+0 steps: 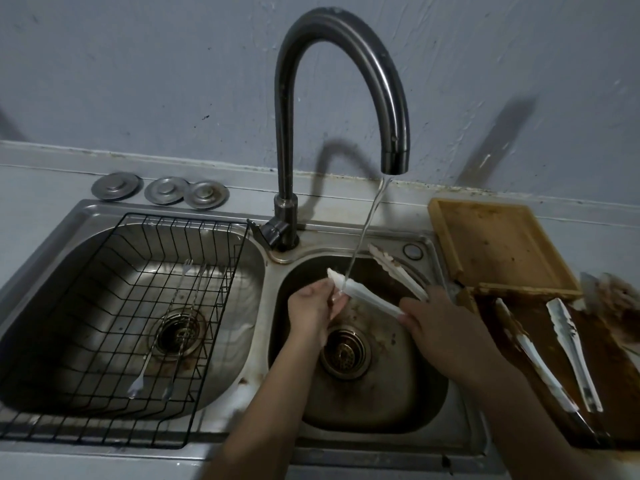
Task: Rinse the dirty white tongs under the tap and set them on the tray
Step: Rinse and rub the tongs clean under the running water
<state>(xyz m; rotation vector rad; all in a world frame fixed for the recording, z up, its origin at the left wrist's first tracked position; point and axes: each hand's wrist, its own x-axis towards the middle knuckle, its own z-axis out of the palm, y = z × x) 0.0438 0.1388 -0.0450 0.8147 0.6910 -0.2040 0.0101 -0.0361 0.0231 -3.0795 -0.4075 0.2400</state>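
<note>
Hands | left pinches one tip of white tongs under the stream | right grips their hinge end

Home kitchen, stained double steel sink, gooseneck tap running, wire rack, wooden tray on counter

Person: left hand and right hand, both bare; forearms bare, no sleeves, rings or watch visible.

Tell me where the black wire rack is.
In the head view, the black wire rack sits in the left steel sink basin, left of the dark curved tap, holding two thin metal utensils.
</note>
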